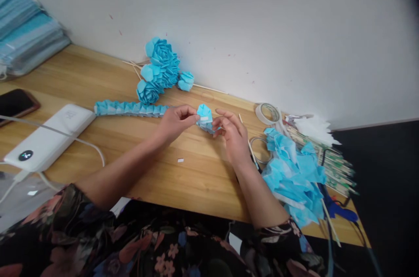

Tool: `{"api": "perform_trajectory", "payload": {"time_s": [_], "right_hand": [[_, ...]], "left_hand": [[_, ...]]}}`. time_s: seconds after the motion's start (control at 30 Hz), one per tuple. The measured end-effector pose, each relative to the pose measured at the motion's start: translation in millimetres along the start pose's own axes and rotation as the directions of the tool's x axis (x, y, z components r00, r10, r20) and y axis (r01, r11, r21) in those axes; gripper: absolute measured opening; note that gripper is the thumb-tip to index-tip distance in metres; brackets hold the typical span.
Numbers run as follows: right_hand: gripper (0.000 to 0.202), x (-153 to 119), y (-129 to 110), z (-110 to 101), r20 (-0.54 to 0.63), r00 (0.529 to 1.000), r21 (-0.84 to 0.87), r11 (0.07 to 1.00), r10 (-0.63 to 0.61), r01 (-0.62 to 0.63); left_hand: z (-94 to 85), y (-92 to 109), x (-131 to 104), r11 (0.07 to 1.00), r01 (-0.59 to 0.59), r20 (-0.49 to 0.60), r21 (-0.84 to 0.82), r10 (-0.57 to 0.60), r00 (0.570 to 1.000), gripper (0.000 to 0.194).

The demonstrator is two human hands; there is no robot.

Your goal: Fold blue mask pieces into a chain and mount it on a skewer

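Over the middle of the table a small folded piece of light-blue crepe-like material [203,111] is held up, with a white strip like tape on its front. My left hand [176,121] pinches its left edge between thumb and fingertips. On the right, my right hand [231,132] has its fingers bent round the lower right edge, the index finger raised apart. A long row of folded blue pieces [127,108] lies left of my left hand, its right end hidden behind that hand. Below on the wood is a tiny white scrap [180,160].
Blue paper-like roses [160,72] and a bud [186,80] on sticks lie by the wall. Right are a tape roll [268,113], crumpled blue sheets [291,176], bundled sticks [337,168] and a blue-handled tool [342,211]. Left are a power bank [52,137], phone [16,104] and stacked masks [29,32].
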State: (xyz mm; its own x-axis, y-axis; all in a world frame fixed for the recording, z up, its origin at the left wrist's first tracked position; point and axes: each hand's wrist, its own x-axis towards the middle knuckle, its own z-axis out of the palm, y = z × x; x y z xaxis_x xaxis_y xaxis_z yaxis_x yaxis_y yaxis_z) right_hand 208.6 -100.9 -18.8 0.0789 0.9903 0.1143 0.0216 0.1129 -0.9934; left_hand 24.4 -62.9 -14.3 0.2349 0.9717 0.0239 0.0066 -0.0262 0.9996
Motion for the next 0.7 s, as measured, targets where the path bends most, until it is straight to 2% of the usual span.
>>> {"api": "perform_trajectory", "payload": {"time_s": [0.1,0.2,0.3,0.43,0.7], "right_hand": [[0.017,-5,-7,2,-0.042,0.986,-0.179,0.972,-0.16,0.15],[0.01,-12,-13,8,0.058,0.939,-0.415,0.847,-0.34,0.332],[0.012,-15,-14,12,0.13,0.892,-0.525,0.733,-0.433,0.432],[0.013,-13,-11,12,0.128,0.886,-0.573,0.696,-0.446,0.433],[0.011,-12,-7,12,0.094,0.921,-0.604,0.713,-0.379,0.355]], "left_hand": [[1.1,0,-1,1.0,-0.006,-0.041,-0.001,0.006,0.999,0.022],[2.4,-2,-1,1.0,-0.024,-0.042,-0.002,0.024,0.999,0.021],[3.5,-3,-1,0.999,-0.035,-0.018,-0.005,0.035,0.999,0.021],[5.0,-4,-2,0.999,-0.036,0.018,-0.025,0.037,0.999,0.019],[6.0,-11,-3,0.999,-0.038,0.039,-0.015,0.038,0.999,0.019]]}}
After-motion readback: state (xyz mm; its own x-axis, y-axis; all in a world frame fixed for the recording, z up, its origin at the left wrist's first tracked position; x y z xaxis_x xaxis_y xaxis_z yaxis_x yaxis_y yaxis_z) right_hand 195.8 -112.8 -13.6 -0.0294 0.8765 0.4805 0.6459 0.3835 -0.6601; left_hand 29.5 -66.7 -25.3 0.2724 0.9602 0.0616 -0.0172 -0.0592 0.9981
